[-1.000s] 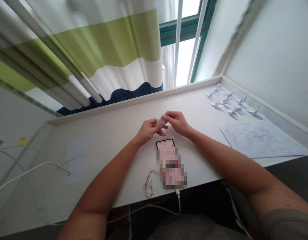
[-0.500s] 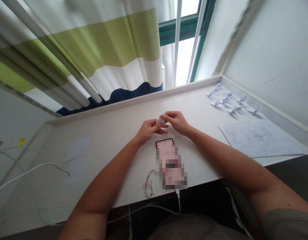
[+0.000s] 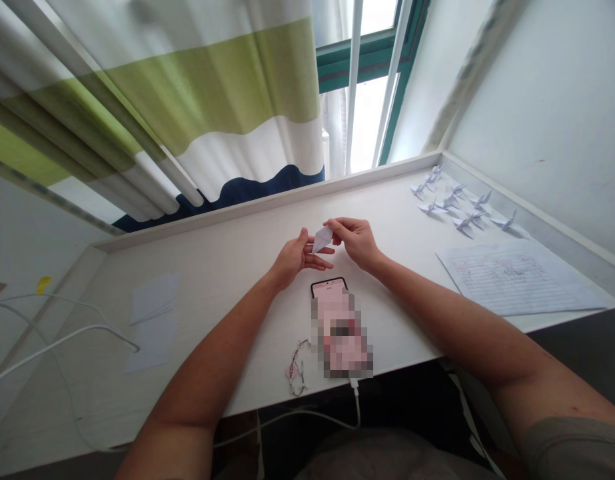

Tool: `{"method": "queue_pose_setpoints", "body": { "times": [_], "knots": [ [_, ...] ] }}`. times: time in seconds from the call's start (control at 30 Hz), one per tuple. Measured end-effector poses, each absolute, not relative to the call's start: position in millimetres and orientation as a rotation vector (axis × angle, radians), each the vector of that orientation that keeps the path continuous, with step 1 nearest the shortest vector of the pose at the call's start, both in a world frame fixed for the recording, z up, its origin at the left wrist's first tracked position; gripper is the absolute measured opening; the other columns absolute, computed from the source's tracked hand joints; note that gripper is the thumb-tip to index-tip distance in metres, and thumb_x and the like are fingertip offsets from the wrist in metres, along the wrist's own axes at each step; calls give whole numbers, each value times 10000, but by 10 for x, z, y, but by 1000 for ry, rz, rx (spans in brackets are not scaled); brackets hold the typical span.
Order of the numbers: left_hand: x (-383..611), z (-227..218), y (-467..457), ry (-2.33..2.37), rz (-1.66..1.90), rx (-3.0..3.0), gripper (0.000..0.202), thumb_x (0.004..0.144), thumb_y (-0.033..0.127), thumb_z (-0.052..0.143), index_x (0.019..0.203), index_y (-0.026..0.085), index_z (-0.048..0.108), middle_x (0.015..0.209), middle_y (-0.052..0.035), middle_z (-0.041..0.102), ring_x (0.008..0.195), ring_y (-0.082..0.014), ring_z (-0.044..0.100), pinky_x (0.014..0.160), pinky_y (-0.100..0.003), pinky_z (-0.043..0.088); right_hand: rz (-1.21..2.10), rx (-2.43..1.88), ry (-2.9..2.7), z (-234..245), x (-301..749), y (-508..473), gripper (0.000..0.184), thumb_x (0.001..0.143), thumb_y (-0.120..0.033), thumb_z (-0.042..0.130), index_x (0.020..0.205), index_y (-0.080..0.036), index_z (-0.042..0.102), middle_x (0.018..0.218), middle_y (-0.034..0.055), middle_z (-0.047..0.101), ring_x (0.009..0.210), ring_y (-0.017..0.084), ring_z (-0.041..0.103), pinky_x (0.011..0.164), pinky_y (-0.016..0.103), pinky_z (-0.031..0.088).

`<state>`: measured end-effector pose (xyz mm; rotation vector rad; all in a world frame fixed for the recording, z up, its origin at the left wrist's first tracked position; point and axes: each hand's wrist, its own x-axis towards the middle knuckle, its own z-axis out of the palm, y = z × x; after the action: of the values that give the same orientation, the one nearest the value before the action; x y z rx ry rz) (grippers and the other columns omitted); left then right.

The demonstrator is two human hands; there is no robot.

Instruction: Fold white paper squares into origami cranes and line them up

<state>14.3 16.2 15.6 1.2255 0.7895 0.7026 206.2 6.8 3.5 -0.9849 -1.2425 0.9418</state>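
Both my hands meet above the white desk (image 3: 227,267), a little past a phone (image 3: 340,327). My right hand (image 3: 354,240) pinches a small folded white paper piece (image 3: 322,239) by its upper end. My left hand (image 3: 293,257) has its fingers loosened and stretched, and the paper's lower tip rests against them. The paper now sticks out as a narrow pointed flap between the two hands.
Several folded paper cranes (image 3: 454,203) lie at the back right by the wall. A lined sheet (image 3: 512,277) lies on the right. Blank paper squares (image 3: 154,300) sit left. A white cable (image 3: 62,337) runs along the left; a bracelet (image 3: 297,367) lies beside the phone.
My right hand lifted and pulled the paper up and out, so a pointed flap shows. My left hand's fingers opened from their pinch.
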Motion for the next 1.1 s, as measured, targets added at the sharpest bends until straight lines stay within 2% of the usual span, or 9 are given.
{"method": "queue_pose_setpoints", "body": {
  "times": [0.17,0.33,0.5,0.67,0.9,1.1],
  "knots": [
    [171,115,136,803,799,1344,624,833,697,856,1044,131,702,1061,-159,844,744,-203,825,673,-268,615,985,-1014,-1284,19,2013,47,491,880,-691,773,835,-202,765,615,-9,634,579,142,579,584,318,512],
    [145,84,169,816,831,1393,651,808,761,833,915,140,667,903,-126,830,682,-201,804,629,-276,597,1121,-972,-1367,-20,1980,41,520,817,-716,822,773,-215,689,679,5,677,629,149,614,604,314,527],
    [100,89,202,841,800,1443,641,797,759,846,861,149,660,750,-81,783,547,-179,746,529,-256,529,1123,-963,-1439,-26,2022,45,534,854,-696,802,676,-214,655,616,2,654,614,140,594,610,313,496],
    [85,78,206,847,771,1463,623,805,744,850,855,151,667,721,-73,771,547,-173,738,546,-260,540,1151,-966,-1438,-10,2039,52,496,847,-676,815,720,-208,711,648,11,686,599,136,599,615,316,521],
    [80,114,204,870,765,1464,622,753,713,905,862,138,696,810,-112,821,564,-164,737,579,-273,560,1079,-1032,-1472,30,2058,30,582,893,-746,722,696,-198,723,612,22,673,595,147,613,605,311,529],
    [43,132,229,893,809,1430,558,739,632,950,805,155,666,746,-93,808,618,-187,759,637,-300,582,1106,-1016,-1432,25,2062,36,550,872,-739,754,748,-203,733,647,24,700,601,147,628,626,320,562]
  ]
}}
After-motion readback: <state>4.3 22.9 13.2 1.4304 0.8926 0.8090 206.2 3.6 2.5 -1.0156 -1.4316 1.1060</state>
